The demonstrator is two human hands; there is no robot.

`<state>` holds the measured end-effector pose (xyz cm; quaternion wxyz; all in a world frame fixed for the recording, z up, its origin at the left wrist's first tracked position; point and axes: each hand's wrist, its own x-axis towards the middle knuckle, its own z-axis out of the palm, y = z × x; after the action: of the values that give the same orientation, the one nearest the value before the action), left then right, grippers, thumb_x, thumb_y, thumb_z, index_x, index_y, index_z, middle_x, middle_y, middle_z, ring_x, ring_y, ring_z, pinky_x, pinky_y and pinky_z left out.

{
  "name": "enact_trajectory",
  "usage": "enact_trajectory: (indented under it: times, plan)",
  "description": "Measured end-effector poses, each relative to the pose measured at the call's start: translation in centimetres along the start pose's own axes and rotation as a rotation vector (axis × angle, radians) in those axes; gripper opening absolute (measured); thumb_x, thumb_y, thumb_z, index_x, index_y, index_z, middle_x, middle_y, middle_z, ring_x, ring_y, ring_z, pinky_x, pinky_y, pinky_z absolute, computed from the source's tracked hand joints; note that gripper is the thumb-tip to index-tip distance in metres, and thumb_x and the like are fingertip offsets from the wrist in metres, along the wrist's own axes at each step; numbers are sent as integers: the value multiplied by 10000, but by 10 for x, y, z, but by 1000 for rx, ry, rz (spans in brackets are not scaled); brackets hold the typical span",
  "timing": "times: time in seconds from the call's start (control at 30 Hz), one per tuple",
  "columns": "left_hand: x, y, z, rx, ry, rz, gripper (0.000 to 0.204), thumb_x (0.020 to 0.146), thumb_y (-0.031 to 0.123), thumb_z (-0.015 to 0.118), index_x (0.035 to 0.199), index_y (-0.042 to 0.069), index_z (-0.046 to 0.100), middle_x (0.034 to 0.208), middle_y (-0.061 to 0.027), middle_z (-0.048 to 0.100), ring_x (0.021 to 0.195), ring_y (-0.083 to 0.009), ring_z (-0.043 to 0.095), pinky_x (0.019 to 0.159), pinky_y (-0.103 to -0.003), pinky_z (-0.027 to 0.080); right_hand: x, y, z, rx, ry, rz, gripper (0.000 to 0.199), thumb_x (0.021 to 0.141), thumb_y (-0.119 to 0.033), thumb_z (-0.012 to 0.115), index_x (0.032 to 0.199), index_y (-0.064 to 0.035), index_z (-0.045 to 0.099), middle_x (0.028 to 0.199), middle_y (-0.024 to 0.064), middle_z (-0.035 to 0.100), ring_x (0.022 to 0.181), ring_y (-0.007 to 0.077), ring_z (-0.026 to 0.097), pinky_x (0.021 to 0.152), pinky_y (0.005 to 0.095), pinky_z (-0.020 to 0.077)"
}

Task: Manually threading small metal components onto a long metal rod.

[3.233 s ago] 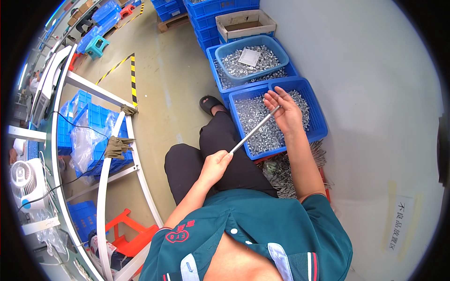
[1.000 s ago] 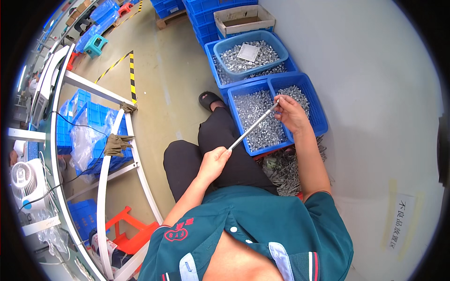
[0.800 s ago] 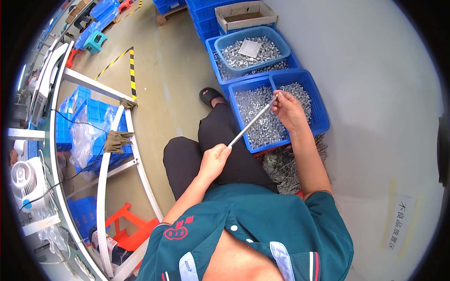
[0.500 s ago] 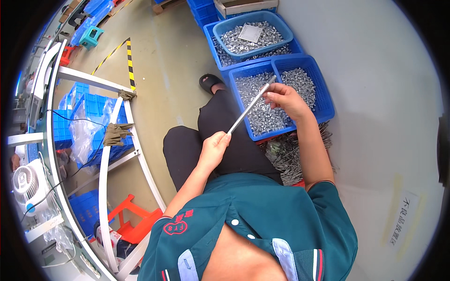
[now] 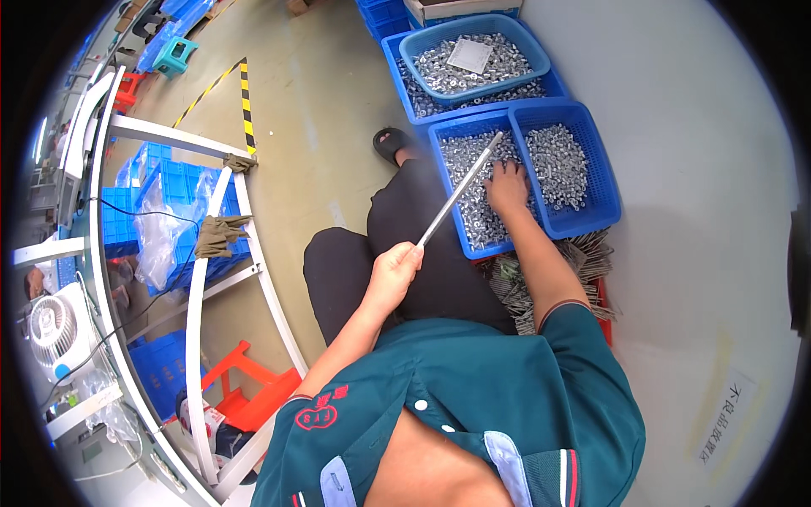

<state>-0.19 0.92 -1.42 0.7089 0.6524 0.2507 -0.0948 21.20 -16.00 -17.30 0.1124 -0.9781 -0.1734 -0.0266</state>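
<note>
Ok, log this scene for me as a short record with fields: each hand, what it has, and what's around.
left hand: left hand grips the lower end of a thin metal rod, held slanting up toward the crates
right hand: right hand rests palm down in the small metal parts of the divided blue crate
rod tip: over the crate's left compartment
behind: round blue basket of similar parts, in another blue crate
by right arm: bundle of thin rods on the floor
posture: seated, legs in dark trousers

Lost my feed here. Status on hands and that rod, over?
Left hand grips thin metal rod at low end. Right hand down in blue bin of small metal parts. Nothing blocking.
</note>
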Motion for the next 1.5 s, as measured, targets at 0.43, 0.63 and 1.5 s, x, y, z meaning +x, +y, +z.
enact_trajectory:
  times: [0.43, 0.63, 1.5]
  plan:
    - [2, -1, -1, 7, -3, -35, 319, 921, 241, 505, 658, 65, 471, 548, 59, 369, 491, -22, 319, 433, -201, 260, -20, -16, 17, 103, -256, -59, 294, 868, -340, 513, 986, -71, 527, 908, 165, 560, 775, 379, 614, 676, 464, 496]
    - [3, 1, -3, 21, -14, -19, 321, 923, 239, 497, 655, 66, 468, 545, 59, 369, 484, -21, 315, 430, -200, 255, 11, 3, -1, 1620, -560, 860, 240, 895, -314, 526, 969, -87, 548, 784, 33, 568, 531, 83, 485, 344, 199, 296]
    - [1, -4, -4, 18, -26, 16, 320, 927, 244, 493, 656, 75, 478, 543, 61, 367, 473, -23, 311, 421, -198, 250, 14, 5, -64, 2278, -748, 661, 235, 862, -136, 542, 1077, -40, 528, 834, 61, 538, 637, 119, 485, 400, 174, 316]
